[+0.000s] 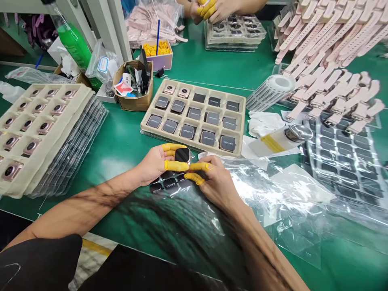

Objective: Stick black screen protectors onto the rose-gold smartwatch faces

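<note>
My left hand (157, 161), with yellow finger cots, grips a smartwatch body (182, 155) between thumb and fingers, its dark screen facing up. My right hand (212, 178), also in finger cots, has its thumb and index finger pressed together at the watch's lower right edge; whether it pinches anything there I cannot make out. Below the hands lies a clear sheet of dark screen films (171, 184), partly hidden by them. Just beyond stands a beige compartment tray (194, 148), holding mostly dark-faced watches, with two in the back left corner showing their round sensor backs.
Stacked trays (72, 161) with watch bodies stand at left. A cardboard box (133, 101), a green bottle (74, 44) and a box of yellow finger cots (157, 49) are behind. Pink straps (330, 36), a white roll (273, 91) and clear plastic film (291, 202) lie right. A co-worker's hands (212, 10) are at the back.
</note>
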{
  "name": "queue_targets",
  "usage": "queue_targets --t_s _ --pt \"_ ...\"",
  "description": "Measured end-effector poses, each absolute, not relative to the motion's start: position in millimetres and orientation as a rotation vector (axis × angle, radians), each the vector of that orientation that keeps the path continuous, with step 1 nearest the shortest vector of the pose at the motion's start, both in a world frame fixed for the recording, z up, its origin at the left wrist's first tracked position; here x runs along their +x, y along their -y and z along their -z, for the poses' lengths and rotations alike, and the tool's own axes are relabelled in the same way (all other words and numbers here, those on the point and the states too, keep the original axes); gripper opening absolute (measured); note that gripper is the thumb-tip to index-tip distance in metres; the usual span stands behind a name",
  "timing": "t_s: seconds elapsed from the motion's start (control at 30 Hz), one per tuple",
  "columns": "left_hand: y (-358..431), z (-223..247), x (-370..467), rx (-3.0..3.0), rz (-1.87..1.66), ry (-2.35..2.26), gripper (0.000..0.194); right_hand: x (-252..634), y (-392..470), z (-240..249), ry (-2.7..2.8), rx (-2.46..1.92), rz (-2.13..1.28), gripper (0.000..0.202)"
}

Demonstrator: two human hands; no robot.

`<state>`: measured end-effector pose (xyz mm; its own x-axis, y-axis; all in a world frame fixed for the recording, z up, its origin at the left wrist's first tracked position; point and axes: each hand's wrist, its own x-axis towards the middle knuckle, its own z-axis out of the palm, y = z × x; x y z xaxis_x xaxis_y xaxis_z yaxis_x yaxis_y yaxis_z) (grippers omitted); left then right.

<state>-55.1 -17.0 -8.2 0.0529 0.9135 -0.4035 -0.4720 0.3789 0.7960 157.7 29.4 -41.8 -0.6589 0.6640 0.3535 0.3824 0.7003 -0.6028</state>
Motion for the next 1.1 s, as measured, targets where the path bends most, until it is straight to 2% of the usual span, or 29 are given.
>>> queue_targets --t_s 0.2,0.3,0.37,0.43,0.53,0.73,1.1 --pt "18.8 8.4 -55.0 0.532 -1.162 -1.095 0.063 158.5 -26.4 43.2 2.359 -0.689 -0.559 0.028" --pt "18.7 9.1 -54.1 0.576 -1.186 -1.133 0.066 169.5 -24.3 25.6 2.363 -0.637 -0.555 0.028" --pt "19.6 8.9 -52.5 0.629 -1.176 -1.186 0.068 180.2 -20.7 9.0 2.332 -0.602 -0.756 0.018" --pt "22.2 8.3 -50.0 0.719 -1.106 -1.258 0.068 186.9 -15.5 -4.2 2.146 -0.589 -1.172 0.013" --pt "28.4 7.6 -46.3 0.954 -0.935 -1.360 0.064 180.4 -8.0 -8.1 1.680 -0.796 -1.585 0.027" --pt "33.7 7.6 -45.4 1.234 -0.777 -1.435 0.062 150.6 -2.1 14.9 1.323 -1.324 -1.578 0.048" --pt "33.3 11.9 -46.1 1.377 -0.798 -1.400 0.056 144.3 -2.6 24.7 1.125 -1.408 -1.715 0.049"
